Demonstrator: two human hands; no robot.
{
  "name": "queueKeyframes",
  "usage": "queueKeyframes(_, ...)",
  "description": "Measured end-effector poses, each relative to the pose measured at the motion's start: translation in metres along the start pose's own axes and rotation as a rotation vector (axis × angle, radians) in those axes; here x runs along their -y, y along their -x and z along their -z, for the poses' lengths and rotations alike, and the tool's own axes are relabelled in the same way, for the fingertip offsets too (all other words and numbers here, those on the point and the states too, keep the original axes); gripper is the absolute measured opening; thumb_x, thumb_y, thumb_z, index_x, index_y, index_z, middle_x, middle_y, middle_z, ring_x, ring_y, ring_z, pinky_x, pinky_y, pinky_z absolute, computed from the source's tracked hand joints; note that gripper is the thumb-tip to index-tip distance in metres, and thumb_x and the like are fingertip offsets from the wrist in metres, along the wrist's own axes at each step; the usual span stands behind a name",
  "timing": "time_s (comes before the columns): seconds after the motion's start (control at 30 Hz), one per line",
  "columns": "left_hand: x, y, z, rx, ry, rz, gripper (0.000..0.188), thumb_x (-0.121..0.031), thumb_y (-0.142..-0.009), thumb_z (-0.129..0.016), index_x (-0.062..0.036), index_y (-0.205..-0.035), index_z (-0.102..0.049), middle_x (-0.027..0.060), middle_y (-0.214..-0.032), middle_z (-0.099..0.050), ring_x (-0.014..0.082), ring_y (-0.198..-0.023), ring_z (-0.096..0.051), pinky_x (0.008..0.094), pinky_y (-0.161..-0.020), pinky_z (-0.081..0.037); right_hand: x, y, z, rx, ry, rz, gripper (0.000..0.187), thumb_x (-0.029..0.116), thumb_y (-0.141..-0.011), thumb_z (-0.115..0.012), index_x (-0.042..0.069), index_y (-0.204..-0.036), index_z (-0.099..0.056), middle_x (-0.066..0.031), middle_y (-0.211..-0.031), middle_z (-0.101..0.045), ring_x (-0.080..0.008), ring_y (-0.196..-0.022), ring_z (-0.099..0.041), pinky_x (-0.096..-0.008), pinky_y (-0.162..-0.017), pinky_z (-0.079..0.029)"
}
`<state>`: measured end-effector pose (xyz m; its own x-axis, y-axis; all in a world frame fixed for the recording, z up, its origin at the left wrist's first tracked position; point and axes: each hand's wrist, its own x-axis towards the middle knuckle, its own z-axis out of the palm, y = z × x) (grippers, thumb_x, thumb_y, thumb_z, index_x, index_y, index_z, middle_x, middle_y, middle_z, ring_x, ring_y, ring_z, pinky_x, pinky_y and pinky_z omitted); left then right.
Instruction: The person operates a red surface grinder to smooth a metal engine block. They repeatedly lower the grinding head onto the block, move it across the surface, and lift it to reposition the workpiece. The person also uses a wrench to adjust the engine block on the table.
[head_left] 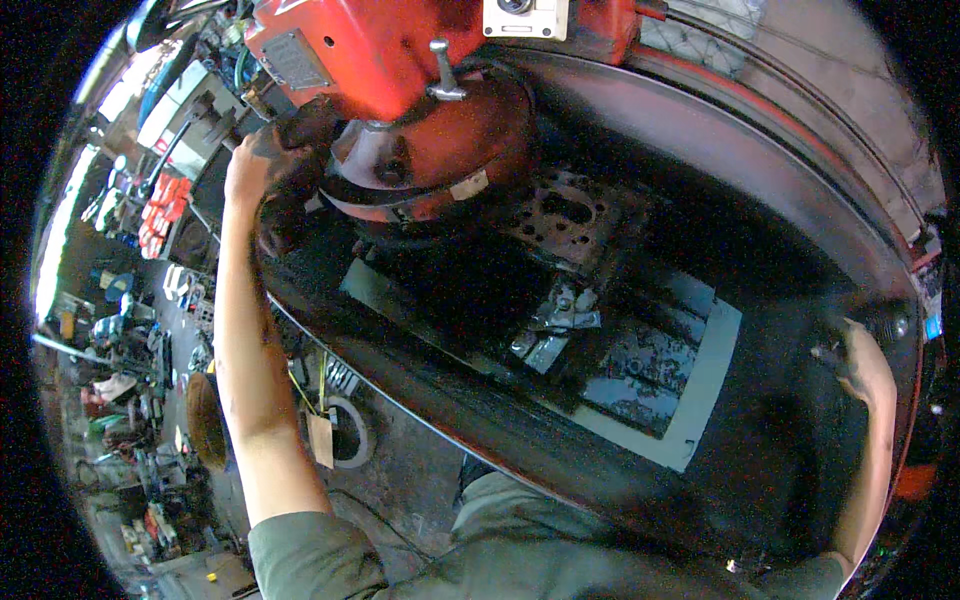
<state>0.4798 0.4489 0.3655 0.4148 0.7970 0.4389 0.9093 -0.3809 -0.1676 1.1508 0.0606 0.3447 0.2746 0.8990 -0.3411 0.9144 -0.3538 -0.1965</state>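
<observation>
My left hand (pixel 262 160) reaches up to the dark side of a red machine head (pixel 370 55). Its fingers run into deep shadow against dark parts there, so their grip is hidden. Under the head sits a round red-brown housing (pixel 440 150). Over at the right, my right hand (pixel 862 368) is inside a large dark trough (pixel 780 400), beside a dark rounded fitting (pixel 888 327) on its wall. Its fingers point left and are smeared and dim; whether they hold anything cannot be made out.
A pale rectangular frame (pixel 708 385) lies in the trough, with crumpled clear plastic (pixel 560 315) near its middle. Behind it rests a flat metal block with holes (pixel 560 215). A silver lever (pixel 445 70) juts from the machine head. Cluttered shelves and a wheel (pixel 355 435) stand left.
</observation>
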Motion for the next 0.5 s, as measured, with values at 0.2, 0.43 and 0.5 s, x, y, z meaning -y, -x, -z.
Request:
queueKeyframes(0.2,0.033,-0.009,-0.026,-0.057,0.001,0.123,0.044,-0.040,-0.078,-0.069,-0.0089,-0.109,-0.063,0.0162,-0.099,-0.067,0.0348,-0.090,-0.065,0.0430,-0.077,-0.051,-0.016,-0.017,-0.027,-0.098,-0.585,-0.011,0.033,0.001,-0.075,-0.067,-0.002,-0.106,-0.058,-0.0123,-0.087,-0.059,-0.0181,-0.077,-0.054,-0.0315,-0.070,-0.045)
queueKeyframes(0.43,0.040,-0.019,-0.047,0.051,-0.122,0.325,0.057,-0.053,-0.074,-0.067,-0.0127,-0.114,-0.060,0.0185,-0.107,-0.064,0.0359,-0.099,-0.062,0.0454,-0.083,-0.050,-0.001,-0.041,-0.041,-0.176,-0.230,0.118,0.028,0.000,-0.074,-0.068,-0.002,-0.100,-0.059,-0.0122,-0.089,-0.061,-0.0218,-0.077,-0.054,-0.0332,-0.071,-0.045)
queueKeyframes(0.5,0.040,-0.022,-0.053,0.086,-0.186,0.400,0.057,-0.053,-0.075,-0.065,-0.0137,-0.117,-0.059,0.0183,-0.109,-0.064,0.0356,-0.101,-0.061,0.0455,-0.084,-0.049,0.013,-0.056,-0.048,-0.231,-0.127,0.095,0.026,0.002,-0.075,-0.068,-0.003,-0.099,-0.059,-0.0124,-0.090,-0.061,-0.0224,-0.077,-0.055,-0.0334,-0.071,-0.045)
